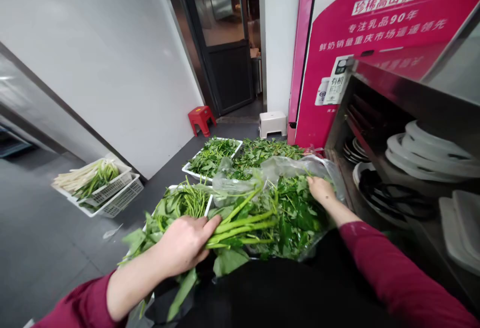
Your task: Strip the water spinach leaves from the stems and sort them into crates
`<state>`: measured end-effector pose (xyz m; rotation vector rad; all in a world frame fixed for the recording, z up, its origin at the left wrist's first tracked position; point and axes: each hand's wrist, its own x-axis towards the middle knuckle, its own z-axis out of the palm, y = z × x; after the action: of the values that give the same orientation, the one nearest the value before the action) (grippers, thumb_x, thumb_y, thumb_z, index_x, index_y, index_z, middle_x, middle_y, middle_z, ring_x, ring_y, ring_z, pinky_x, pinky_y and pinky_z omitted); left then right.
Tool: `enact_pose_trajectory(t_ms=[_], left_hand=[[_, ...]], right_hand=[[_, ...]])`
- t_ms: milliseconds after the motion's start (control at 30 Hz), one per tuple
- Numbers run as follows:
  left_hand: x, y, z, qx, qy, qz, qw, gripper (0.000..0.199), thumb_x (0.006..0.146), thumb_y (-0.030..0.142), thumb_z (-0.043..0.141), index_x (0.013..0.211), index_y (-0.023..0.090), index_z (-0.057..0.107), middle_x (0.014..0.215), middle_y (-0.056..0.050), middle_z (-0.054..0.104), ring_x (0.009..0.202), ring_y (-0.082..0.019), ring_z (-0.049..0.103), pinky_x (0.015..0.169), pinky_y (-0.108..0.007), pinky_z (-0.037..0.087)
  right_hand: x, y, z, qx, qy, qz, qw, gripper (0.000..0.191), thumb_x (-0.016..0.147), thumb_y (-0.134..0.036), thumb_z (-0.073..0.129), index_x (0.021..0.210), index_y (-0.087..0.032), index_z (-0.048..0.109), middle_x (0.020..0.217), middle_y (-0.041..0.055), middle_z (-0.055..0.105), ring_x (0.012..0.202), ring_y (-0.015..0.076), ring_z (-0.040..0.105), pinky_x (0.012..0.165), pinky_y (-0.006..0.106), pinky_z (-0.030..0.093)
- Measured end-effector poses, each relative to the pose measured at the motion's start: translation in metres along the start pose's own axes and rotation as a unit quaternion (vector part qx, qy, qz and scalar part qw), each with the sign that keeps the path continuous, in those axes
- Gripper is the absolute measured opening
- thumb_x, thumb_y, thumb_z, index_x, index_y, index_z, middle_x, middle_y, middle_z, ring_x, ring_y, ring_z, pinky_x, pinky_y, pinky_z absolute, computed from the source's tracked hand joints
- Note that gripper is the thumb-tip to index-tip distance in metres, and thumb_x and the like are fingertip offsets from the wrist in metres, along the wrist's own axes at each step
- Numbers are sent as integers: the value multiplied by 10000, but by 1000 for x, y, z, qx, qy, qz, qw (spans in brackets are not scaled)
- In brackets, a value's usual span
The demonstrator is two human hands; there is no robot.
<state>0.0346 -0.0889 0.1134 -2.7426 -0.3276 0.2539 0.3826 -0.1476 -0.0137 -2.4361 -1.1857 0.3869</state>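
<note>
Stemmed leafy greens (243,224) being held beside a clear plastic bag (281,165)

Near centre, the greens are being clamped between thumb and fingers of the left hand (187,243); at right, loose leaves (296,213) in the bag are being touched by the right hand (321,190), whose grip cannot be told. At left, a white tray (209,205) is being partly hidden.

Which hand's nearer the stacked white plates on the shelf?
Right. The right hand is at the bagged leafy greens, left of the plates; the left hand, holding green stems, is farther left.
</note>
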Motion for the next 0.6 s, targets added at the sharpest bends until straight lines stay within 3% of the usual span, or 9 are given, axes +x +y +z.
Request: enact_pose_trajectory(t_ms=[100, 200, 267, 300, 367, 433, 500, 600], left_hand=[[-4, -2, 1, 15, -3, 31, 999, 559, 685, 195, 512, 1222, 135, 367, 785, -64, 580, 632, -194, 552, 578, -329, 433], [1, -1, 1, 33, 6, 75, 997, 514, 713, 182, 494, 1212, 133, 380, 765, -57, 565, 625, -191, 542, 575, -331, 423], [5, -1, 1, 50, 22, 90, 994, 468, 746, 167, 471, 1205, 135, 386, 737, -49, 555, 603, -181, 529, 559, -323, 411], [6, -1, 0, 61, 33, 96, 993, 437, 768, 161, 455, 1200, 140, 391, 719, -45, 549, 590, -174, 522, 550, -316, 403], [8, -2, 0, 84, 56, 108, 989, 376, 809, 150, 422, 1185, 151, 403, 687, -35, 536, 563, -160, 506, 532, -305, 385], [10, -3, -2, 108, 83, 122, 983, 337, 833, 137, 400, 1169, 158, 414, 658, -24, 520, 533, -147, 484, 512, -295, 363], [11, -4, -4, 130, 103, 138, 976, 337, 835, 114, 399, 1169, 158, 415, 646, -17, 512, 518, -137, 467, 503, -290, 347], [12, -5, -7, 152, 108, 158, 970, 362, 829, 80, 408, 1181, 162, 414, 661, -22, 517, 537, -137, 470, 512, -294, 339]], right_hand=[[20, 7, -5, -9, -5, 8, 1000, 338, 887, -317, 345, 949, -85, 583, 1038, 229, 575, 1010, 308, 524, 798, 385, 387], [22, -24, -4, -2, -10, -60, 998, 446, 796, -429, 522, 1070, -78, 536, 1243, 237, 442, 1168, 358, 365, 885, 429, 334], [13, -50, -5, 16, -30, -131, 991, 468, 778, -489, 525, 1058, -114, 558, 1242, 175, 472, 1166, 309, 374, 910, 383, 330], [6, -61, -5, 29, -70, -173, 982, 436, 779, -509, 512, 995, -140, 594, 1156, 126, 550, 1091, 260, 451, 880, 332, 360], [-8, -76, -5, 56, -215, -260, 940, 395, 769, -534, 503, 839, -172, 643, 892, 35, 648, 830, 170, 561, 743, 254, 413], [-23, -82, -1, 100, -342, -310, 881, 376, 745, -525, 532, 740, -165, 641, 675, -15, 614, 605, 113, 520, 597, 225, 396], [-35, -82, 6, 168, -401, -315, 844, 352, 711, -499, 579, 710, -149, 618, 598, -38, 549, 537, 84, 449, 539, 210, 349], [-49, -78, 16, 288, -456, -252, 804, 408, 701, -551, 571, 739, -145, 599, 611, -35, 523, 553, 79, 428, 539, 208, 340]])
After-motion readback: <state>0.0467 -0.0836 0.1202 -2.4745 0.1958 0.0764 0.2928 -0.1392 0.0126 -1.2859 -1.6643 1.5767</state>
